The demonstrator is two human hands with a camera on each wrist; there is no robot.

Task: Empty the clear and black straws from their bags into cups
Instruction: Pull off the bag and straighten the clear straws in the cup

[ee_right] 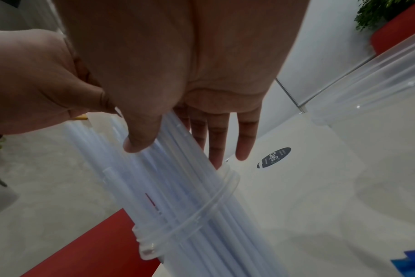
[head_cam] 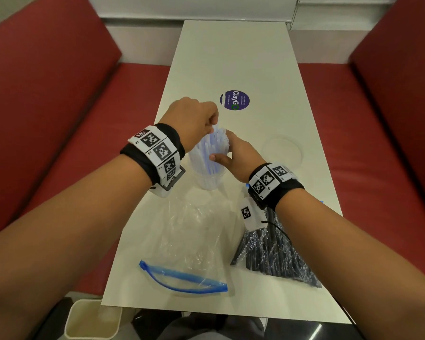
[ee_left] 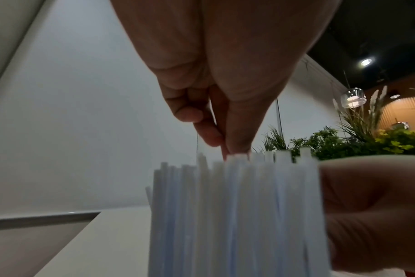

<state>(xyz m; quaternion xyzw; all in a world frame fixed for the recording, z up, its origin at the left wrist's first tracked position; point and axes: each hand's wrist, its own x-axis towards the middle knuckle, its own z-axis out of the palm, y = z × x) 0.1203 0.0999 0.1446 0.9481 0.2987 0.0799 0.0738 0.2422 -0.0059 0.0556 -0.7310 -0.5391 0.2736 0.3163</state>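
Left hand (head_cam: 194, 119): fingertips pinching the top of one clear straw (ee_left: 235, 163). Right hand (head_cam: 238, 155): thumb and straight fingers steadying the clear straws (head_cam: 212, 153), upright in a cup (head_cam: 207, 180). Empty bag (head_cam: 189, 246) near; black straws (head_cam: 275, 251) bagged, right; second cup (head_cam: 284, 153) beyond.

Your head camera looks forward and steeply down along both forearms onto the surface (head_cam: 231, 57), taking in its whole length between the red seats (head_cam: 47, 94). Your left wrist camera sits very near the clear straws (ee_left: 237, 215), low beside them, and looks up past your left hand (ee_left: 225, 84) toward the ceiling and some plants (ee_left: 344, 142). Your right wrist camera looks down along your right hand (ee_right: 190, 75) at the same straws in their cup (ee_right: 197, 215), close up. All three views share that straw bundle; the head and right wrist views also share the round sticker (head_cam: 234, 100).
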